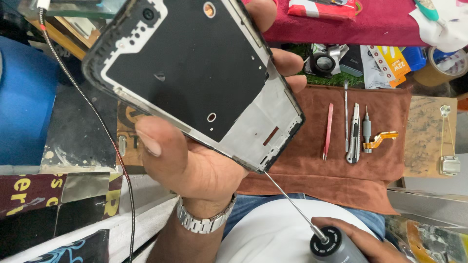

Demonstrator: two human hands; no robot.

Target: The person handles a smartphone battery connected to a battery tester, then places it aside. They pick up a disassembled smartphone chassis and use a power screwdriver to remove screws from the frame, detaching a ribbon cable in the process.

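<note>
The phone frame [195,73] was held up close to the camera in the left hand [195,165], thumb pressed on its near long edge and fingers curled round the far edge, so the grip was closed firmly on it. Its long axis ran from upper left to lower right, the camera cutout toward the upper left and the open inner face turned to the viewer. The right hand [360,238] was wrapped round the grey handle of a screwdriver [321,238], whose thin shaft slanted up-left with its tip touching the frame's lower right corner. Beyond lay a brown cloth [302,160] carrying pink tweezers [328,131], a thin metal tool [346,117], a utility knife [353,134], a small driver [366,129] and an orange ribbon cable [382,139], all well apart from the frame. A black cable [97,122] hung at the left.
</note>
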